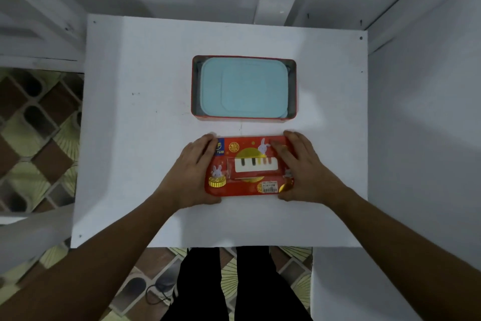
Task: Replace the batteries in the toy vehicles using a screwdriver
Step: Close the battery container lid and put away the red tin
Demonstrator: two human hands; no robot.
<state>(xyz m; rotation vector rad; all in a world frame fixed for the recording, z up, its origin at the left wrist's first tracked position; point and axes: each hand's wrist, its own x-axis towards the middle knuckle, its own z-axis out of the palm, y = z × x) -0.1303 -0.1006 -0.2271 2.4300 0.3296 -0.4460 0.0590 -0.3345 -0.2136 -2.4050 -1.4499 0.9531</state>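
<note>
Both hands on the red lid at the near side of the white tabletop (145,138), open tin sitting just beyond.

The left hand (194,175) grips the left end of the red tin lid (250,165), its fingers (208,142) curled together over the far corner, thumb along the near edge. The right hand (303,169) clamps the right end the same way, fingers lying across the printed top. The lid lies flat, rabbits, gold discs and a barcode sticker showing on its face. Past it, apart from the lid, stands the open red tin (195,112), and inside that a light blue plastic container (244,86) with its lid on fills nearly the whole space. No toy vehicle, battery or screwdriver shows here. Black-trousered legs (226,287) stand on a patterned floor (36,122).
</note>
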